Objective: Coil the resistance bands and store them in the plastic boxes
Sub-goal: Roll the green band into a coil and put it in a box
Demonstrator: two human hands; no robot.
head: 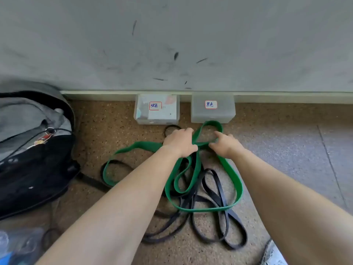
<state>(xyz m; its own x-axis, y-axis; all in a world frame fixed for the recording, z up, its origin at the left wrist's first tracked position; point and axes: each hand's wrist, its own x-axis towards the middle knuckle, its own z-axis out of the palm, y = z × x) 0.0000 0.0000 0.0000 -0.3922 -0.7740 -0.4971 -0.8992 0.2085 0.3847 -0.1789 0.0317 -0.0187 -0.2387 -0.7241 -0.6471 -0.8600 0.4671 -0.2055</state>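
A wide green resistance band (pixel 232 175) lies in loose loops on the speckled floor, tangled over thinner black bands (pixel 219 197). My left hand (pixel 180 141) is shut on the green band where its strands cross. My right hand (pixel 225 143) pinches the same band just to the right, below a small green loop that reaches the right box. Two translucent plastic boxes stand against the wall: the left one (pixel 156 111) holds papers and has a red-framed label, the right one (pixel 213 110) has a label too and looks empty.
A grey and black backpack (pixel 34 150) sits at the left, close to the bands. A scuffed white wall with a baseboard (pixel 286 97) runs behind the boxes. A plastic bag with blue items (pixel 17 243) lies at the bottom left. Part of a shoe (pixel 275 255) shows at the bottom right.
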